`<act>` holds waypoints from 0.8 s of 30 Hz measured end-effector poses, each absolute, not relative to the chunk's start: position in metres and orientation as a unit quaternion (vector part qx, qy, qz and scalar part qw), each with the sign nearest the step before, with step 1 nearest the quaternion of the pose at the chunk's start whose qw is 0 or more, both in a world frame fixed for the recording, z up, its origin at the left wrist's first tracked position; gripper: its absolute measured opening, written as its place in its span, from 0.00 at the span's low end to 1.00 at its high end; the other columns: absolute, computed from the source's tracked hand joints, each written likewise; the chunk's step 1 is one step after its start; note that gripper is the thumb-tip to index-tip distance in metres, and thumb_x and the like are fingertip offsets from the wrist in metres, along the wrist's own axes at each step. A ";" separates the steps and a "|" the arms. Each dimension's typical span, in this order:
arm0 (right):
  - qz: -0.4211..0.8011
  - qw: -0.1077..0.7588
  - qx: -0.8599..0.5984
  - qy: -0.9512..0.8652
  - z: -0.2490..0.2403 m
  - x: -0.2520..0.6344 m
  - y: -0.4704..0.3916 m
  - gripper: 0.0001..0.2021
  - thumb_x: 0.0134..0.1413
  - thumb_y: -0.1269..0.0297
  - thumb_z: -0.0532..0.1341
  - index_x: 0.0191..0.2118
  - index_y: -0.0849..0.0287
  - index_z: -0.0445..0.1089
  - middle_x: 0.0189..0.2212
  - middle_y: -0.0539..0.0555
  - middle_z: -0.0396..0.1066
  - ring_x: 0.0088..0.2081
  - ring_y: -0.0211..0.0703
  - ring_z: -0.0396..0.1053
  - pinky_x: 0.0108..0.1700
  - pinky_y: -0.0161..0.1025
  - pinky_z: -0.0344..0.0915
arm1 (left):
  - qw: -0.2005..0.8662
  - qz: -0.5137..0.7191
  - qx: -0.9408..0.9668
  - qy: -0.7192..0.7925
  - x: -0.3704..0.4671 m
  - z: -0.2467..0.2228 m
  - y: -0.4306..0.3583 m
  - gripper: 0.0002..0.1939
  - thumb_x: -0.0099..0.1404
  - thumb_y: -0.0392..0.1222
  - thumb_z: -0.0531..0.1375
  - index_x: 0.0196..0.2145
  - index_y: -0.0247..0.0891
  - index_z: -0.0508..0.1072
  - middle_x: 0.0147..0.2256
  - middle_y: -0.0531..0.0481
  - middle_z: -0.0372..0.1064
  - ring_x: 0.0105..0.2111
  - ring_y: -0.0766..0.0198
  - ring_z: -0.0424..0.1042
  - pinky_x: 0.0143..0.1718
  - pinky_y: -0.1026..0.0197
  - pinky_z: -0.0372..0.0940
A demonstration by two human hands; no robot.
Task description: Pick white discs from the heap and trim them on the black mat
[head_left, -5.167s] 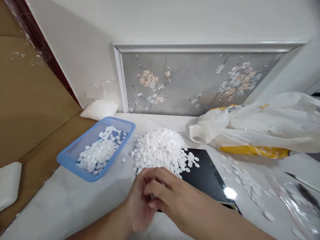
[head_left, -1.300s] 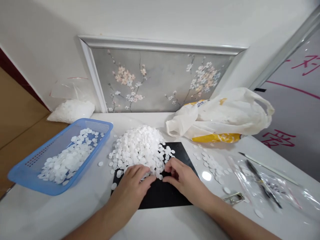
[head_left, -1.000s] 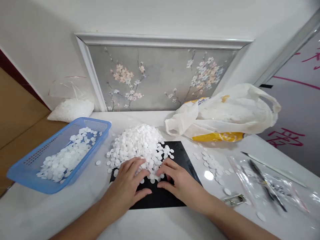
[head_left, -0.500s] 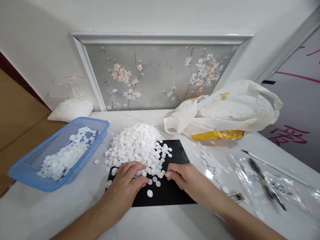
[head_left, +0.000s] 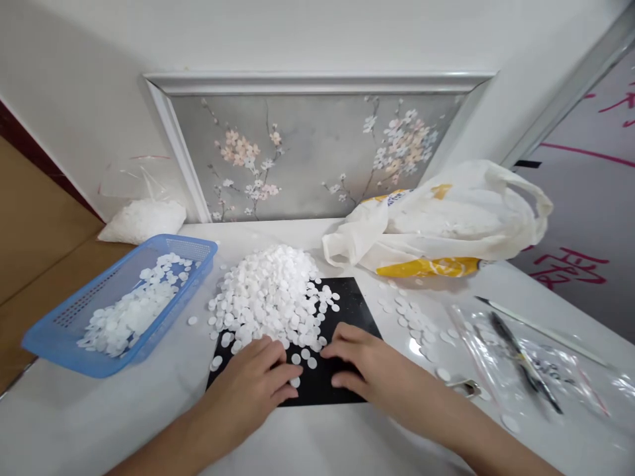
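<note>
A heap of small white discs (head_left: 270, 287) covers the back left of a black mat (head_left: 354, 304). Low over the mat's front, my left hand (head_left: 253, 380) has its thumb and forefinger closed about a single white disc (head_left: 295, 382). My right hand (head_left: 367, 363) hovers at the mat's right side, thumb apart from the bent fingers, with nothing visible between them. Its fingertips are close to a few loose discs at the heap's edge. A couple of discs lie on the mat between the hands.
On the left stands a blue plastic basket (head_left: 122, 311) holding more discs, with a filled clear bag (head_left: 143, 220) behind it. A white plastic bag (head_left: 441, 221) lies back right. Scattered discs (head_left: 409, 317), a metal clip (head_left: 466, 388), a black pen (head_left: 526, 360) and clear plastic bags (head_left: 555, 370) are on the right.
My left hand has moved down to the lone disc near the mat's front. The right hand's pinched fingers have spread apart. The view has shifted slightly.
</note>
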State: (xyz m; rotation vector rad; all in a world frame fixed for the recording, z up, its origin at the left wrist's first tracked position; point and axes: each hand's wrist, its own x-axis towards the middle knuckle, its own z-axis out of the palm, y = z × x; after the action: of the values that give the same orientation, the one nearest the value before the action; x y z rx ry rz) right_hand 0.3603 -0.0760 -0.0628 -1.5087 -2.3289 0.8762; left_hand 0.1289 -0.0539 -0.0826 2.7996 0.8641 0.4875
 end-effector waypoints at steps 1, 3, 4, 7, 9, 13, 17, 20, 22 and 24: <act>0.291 0.099 -0.479 -0.823 -0.058 0.363 -0.081 0.15 0.53 0.74 0.60 0.47 0.57 0.72 0.43 0.57 0.67 0.44 0.46 0.67 0.48 0.40 0.64 | 0.076 0.161 0.942 0.285 0.130 -0.083 -0.054 0.05 0.64 0.34 0.59 0.38 0.38 0.74 0.31 0.49 0.66 0.32 0.60 0.66 0.32 0.60 0.63; 0.297 0.048 -0.406 -0.863 -0.049 0.370 -0.091 0.19 0.51 0.75 0.62 0.50 0.58 0.71 0.51 0.59 0.66 0.51 0.51 0.65 0.52 0.42 0.63 | 0.083 0.163 0.939 0.290 0.131 -0.084 -0.053 0.05 0.65 0.34 0.58 0.35 0.37 0.74 0.30 0.49 0.66 0.32 0.60 0.65 0.33 0.60 0.63; 0.317 0.019 -0.376 -0.871 -0.045 0.374 -0.095 0.21 0.50 0.75 0.63 0.51 0.56 0.71 0.53 0.58 0.65 0.52 0.51 0.64 0.51 0.41 0.64 | 0.097 0.167 0.936 0.295 0.130 -0.084 -0.053 0.05 0.65 0.34 0.57 0.35 0.37 0.74 0.31 0.49 0.66 0.33 0.61 0.65 0.33 0.60 0.63; 0.368 -0.005 -0.374 -0.851 -0.039 0.386 -0.102 0.28 0.52 0.73 0.63 0.59 0.52 0.63 0.62 0.56 0.58 0.59 0.52 0.60 0.55 0.41 0.62 | 0.141 0.179 0.928 0.296 0.128 -0.083 -0.051 0.05 0.66 0.34 0.57 0.36 0.38 0.73 0.32 0.49 0.67 0.34 0.62 0.66 0.34 0.62 0.63; 0.394 0.026 -0.394 -0.830 -0.038 0.391 -0.104 0.33 0.50 0.70 0.65 0.62 0.54 0.58 0.63 0.58 0.55 0.62 0.54 0.55 0.59 0.44 0.58 | 0.165 0.189 0.923 0.292 0.126 -0.082 -0.050 0.06 0.66 0.34 0.55 0.35 0.39 0.73 0.33 0.49 0.68 0.34 0.63 0.67 0.35 0.63 0.63; 0.458 0.111 -0.361 -0.805 -0.040 0.391 -0.105 0.17 0.47 0.69 0.66 0.45 0.46 0.76 0.45 0.52 0.75 0.49 0.49 0.71 0.49 0.38 0.67 | 0.272 0.217 0.877 0.330 0.125 -0.080 -0.051 0.07 0.66 0.34 0.55 0.32 0.40 0.72 0.33 0.49 0.70 0.34 0.65 0.69 0.35 0.64 0.63; 0.398 0.179 -0.464 -0.771 -0.057 0.377 -0.086 0.09 0.55 0.69 0.58 0.32 0.52 0.76 0.30 0.50 0.75 0.33 0.43 0.73 0.38 0.37 0.67 | 0.463 0.244 0.719 0.458 0.129 -0.075 -0.052 0.06 0.65 0.41 0.57 0.31 0.39 0.70 0.28 0.52 0.72 0.29 0.65 0.71 0.31 0.65 0.65; 0.285 0.247 -0.582 -0.720 -0.076 0.364 -0.066 0.09 0.56 0.72 0.55 0.36 0.55 0.72 0.34 0.52 0.72 0.34 0.42 0.71 0.38 0.38 0.65 | 0.626 0.263 0.555 0.480 0.133 -0.071 -0.052 0.10 0.63 0.47 0.60 0.37 0.37 0.72 0.32 0.48 0.76 0.33 0.63 0.75 0.35 0.63 0.69; 0.276 0.250 -0.590 -0.716 -0.085 0.359 -0.057 0.09 0.57 0.71 0.55 0.39 0.56 0.72 0.36 0.53 0.70 0.34 0.42 0.70 0.39 0.39 0.65 | 0.684 0.265 0.486 0.475 0.133 -0.070 -0.052 0.14 0.62 0.48 0.61 0.41 0.35 0.73 0.39 0.43 0.77 0.39 0.59 0.76 0.43 0.60 0.69; 0.285 0.244 -0.586 -0.718 -0.091 0.356 -0.053 0.09 0.57 0.70 0.56 0.39 0.55 0.72 0.36 0.52 0.68 0.32 0.41 0.69 0.37 0.39 0.64 | 0.710 0.270 0.445 0.474 0.131 -0.070 -0.053 0.16 0.62 0.48 0.62 0.43 0.34 0.74 0.42 0.42 0.76 0.44 0.56 0.75 0.48 0.58 0.68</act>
State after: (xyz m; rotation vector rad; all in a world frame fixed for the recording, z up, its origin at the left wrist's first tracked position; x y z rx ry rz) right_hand 0.3561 -0.0532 -0.0909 -1.5996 -1.9616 0.7794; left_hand 0.1308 -0.0525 -0.0699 0.9879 1.0517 0.5995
